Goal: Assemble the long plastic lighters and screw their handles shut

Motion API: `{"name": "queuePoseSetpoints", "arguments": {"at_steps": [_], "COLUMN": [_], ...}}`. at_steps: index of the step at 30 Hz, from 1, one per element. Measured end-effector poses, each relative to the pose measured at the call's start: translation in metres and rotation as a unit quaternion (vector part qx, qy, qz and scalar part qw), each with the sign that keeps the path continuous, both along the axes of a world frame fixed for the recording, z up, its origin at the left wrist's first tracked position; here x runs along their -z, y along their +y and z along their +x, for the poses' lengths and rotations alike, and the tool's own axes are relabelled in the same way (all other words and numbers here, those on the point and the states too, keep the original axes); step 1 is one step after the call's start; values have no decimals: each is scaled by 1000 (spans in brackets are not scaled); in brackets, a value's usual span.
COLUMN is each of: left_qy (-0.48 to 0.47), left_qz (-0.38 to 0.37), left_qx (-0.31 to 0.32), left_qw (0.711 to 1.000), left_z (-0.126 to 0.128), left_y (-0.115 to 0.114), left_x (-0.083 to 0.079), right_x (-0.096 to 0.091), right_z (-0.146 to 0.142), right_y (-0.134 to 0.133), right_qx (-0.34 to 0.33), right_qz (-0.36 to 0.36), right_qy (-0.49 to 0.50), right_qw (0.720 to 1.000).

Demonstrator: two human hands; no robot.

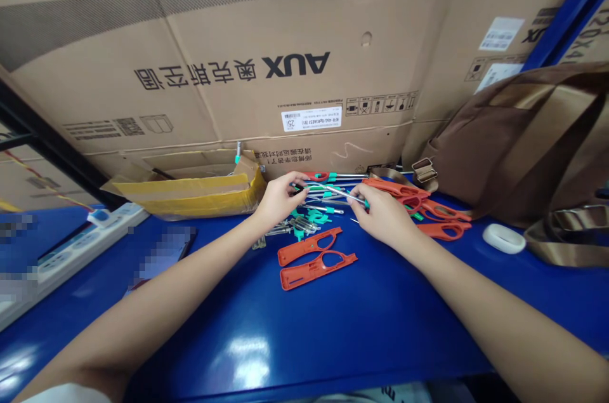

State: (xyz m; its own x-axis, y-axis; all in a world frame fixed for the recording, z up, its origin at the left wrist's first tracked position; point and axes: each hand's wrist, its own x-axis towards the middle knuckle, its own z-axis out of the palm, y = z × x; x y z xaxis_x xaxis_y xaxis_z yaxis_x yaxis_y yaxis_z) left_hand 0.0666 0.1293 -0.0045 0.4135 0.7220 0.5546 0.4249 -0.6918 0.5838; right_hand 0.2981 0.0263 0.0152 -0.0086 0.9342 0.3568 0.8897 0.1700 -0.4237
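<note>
My right hand [383, 216] pinches a slim metal lighter tube [339, 192] with a teal end piece, held above the pile. A thin pale wire [316, 184] runs from the tube toward my left hand [280, 201], whose fingers are closed around its end. Under both hands lie more metal tubes [323, 209] with teal parts. Loose teal plastic pieces [320, 218] and small clear parts [304, 225] lie just nearer to me. Two orange lighter shell halves [311, 271] rest side by side in front, hollow faces up.
More orange shells [440, 230] are heaped beyond my right hand. A yellow-taped carton [185, 198] stands at the back left, near a power strip [71, 254] and a phone [164, 254]. At right are a white oval object [504, 238] and a brown bag [523, 143]. Large cartons [228, 22] wall the back.
</note>
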Motion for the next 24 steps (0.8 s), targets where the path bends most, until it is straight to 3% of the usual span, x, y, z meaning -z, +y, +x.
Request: {"name": "queuePoseSetpoints", "arguments": {"at_steps": [7,12,20,24], "left_qy": [21,21,-50,-78], "left_qz": [65,70,-39,-118], "left_qx": [6,3,-15,0], "left_qw": [998,997,998,990], "left_z": [-1,-2,-7,-26], "left_y": [-6,-8,-27,-56], "left_x": [-2,-5,-7,-5], "right_x": [1,3,-2,-12], "right_z": [1,2,10,22], "right_y": [1,2,3,-2], "right_qx": [2,2,-17,-132], "right_qz": [3,12,25,5], "right_qy": [2,3,-23,-69], "right_qw": [1000,1000,999,989]}}
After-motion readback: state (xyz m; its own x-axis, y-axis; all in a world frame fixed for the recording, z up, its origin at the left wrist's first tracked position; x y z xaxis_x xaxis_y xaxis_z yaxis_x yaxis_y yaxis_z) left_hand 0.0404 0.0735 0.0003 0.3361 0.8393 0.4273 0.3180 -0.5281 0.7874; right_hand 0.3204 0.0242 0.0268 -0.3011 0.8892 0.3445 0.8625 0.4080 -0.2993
